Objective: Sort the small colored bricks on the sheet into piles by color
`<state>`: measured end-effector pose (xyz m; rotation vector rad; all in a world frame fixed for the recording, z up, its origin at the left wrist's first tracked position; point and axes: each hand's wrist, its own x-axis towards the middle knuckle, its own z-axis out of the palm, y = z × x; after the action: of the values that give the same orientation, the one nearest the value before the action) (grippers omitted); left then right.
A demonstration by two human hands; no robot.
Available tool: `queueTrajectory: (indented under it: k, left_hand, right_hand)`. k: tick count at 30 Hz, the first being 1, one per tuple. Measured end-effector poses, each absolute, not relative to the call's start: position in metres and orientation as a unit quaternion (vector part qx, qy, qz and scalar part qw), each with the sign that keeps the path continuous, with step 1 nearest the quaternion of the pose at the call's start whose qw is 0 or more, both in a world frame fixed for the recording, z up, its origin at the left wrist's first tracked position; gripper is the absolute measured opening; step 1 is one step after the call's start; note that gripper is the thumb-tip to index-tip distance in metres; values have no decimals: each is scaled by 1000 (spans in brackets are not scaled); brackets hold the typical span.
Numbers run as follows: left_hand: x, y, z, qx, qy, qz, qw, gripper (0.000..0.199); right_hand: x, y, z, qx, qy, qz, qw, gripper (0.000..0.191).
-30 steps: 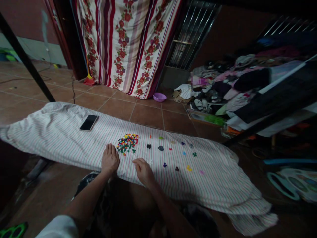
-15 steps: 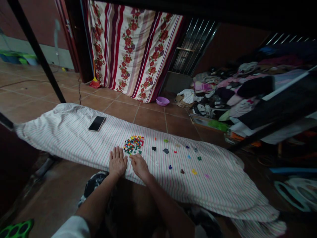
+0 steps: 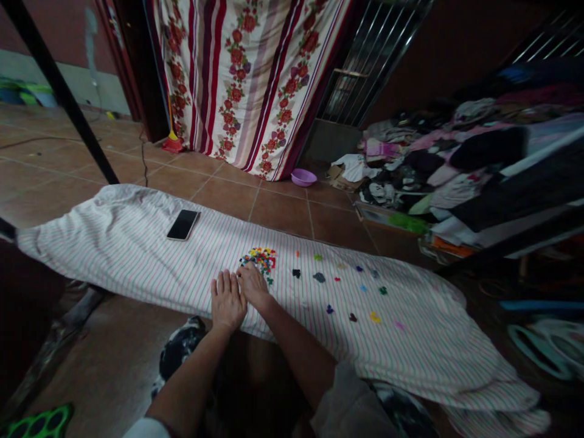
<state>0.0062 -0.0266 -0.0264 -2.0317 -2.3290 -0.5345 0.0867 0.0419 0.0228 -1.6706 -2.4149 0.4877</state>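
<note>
A pile of small multicoloured pieces (image 3: pixel 264 255), like beads, lies on a striped cloth (image 3: pixel 137 243). My left hand (image 3: pixel 229 303) rests flat on the cloth just in front of the pile, fingers stretched out and holding nothing. Over the pile's near left edge, my right hand (image 3: pixel 254 285) has its fingers curled together; whatever is between the fingertips is too small to make out. To the right sit small colour-sorted clusters, among them a black cluster (image 3: pixel 296 274), a grey cluster (image 3: pixel 319 277), a yellow cluster (image 3: pixel 375 317) and a dark green cluster (image 3: pixel 383 291).
A phone (image 3: pixel 183 224) lies on the cloth to the left. Beyond the cloth are a tiled floor, a purple basin (image 3: pixel 303 177) and a hanging floral curtain (image 3: pixel 250 79). Clothes (image 3: pixel 438 158) are heaped at the right. Dark poles slant past both sides.
My right hand has moved forward from the pile's near side onto its left edge, covering part of it. My left hand stays flat beside it. The view has shifted slightly.
</note>
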Motion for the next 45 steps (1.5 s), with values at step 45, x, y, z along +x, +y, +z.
queueTrajectory:
  k: [45]
  left_hand:
    - [9, -28, -32, -643, -736, -210, 40, 59]
  right_hand:
    - [209, 69, -1, -633, -595, 269, 416, 17]
